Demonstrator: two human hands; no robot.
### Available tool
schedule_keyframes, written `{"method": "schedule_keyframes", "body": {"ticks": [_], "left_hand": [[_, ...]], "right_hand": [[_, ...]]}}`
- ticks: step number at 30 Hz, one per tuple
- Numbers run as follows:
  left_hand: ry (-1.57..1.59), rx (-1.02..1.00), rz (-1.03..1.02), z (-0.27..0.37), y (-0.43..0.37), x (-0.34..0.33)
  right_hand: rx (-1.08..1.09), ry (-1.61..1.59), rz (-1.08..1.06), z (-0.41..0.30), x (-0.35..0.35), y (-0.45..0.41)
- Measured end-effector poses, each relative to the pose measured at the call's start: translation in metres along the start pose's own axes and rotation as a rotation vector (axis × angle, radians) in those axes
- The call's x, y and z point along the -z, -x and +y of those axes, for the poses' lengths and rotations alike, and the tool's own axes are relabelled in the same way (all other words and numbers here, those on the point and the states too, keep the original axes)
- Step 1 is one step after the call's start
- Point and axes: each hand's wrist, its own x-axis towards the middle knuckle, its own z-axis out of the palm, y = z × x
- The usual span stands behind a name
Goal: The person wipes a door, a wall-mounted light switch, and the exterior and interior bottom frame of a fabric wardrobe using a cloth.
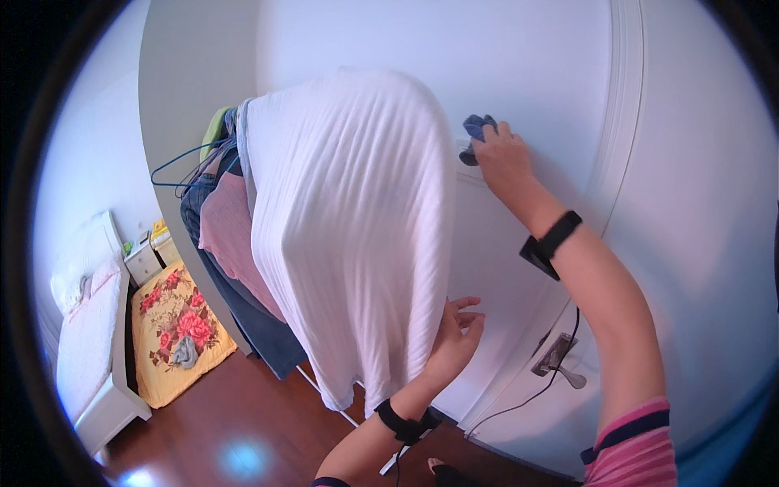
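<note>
My right hand is raised against the white wall and grips a small dark blue cloth over a light switch plate. Lower down, my left hand is beside the right edge of a large white cloth, its fingers apart and holding nothing I can see. That white cloth hangs draped in vertical folds over a clothes rack, mostly hiding it. Left of it hang a pink garment, blue jeans and a blue hanger.
A white door with a metal handle stands at the right, a thin black cable crossing it. At the left are a white bed, a yellow floral mat with a grey cloth on it, and a nightstand.
</note>
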Motion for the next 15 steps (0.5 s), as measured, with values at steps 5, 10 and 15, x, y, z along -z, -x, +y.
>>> {"method": "schedule_keyframes", "body": {"ticks": [5,10,15], "left_hand": [[-0.064,-0.019,-0.008,0.007,-0.006,-0.002],[-0.017,-0.019,-0.035,0.008,-0.01,-0.001],[-0.076,-0.009,-0.058,0.004,-0.011,0.0]], "right_hand": [[0.172,0.064,-0.054,-0.01,-0.053,-0.022],[0.204,0.163,-0.117,-0.009,-0.065,-0.024],[0.221,0.229,-0.234,0.002,-0.046,-0.016]]}}
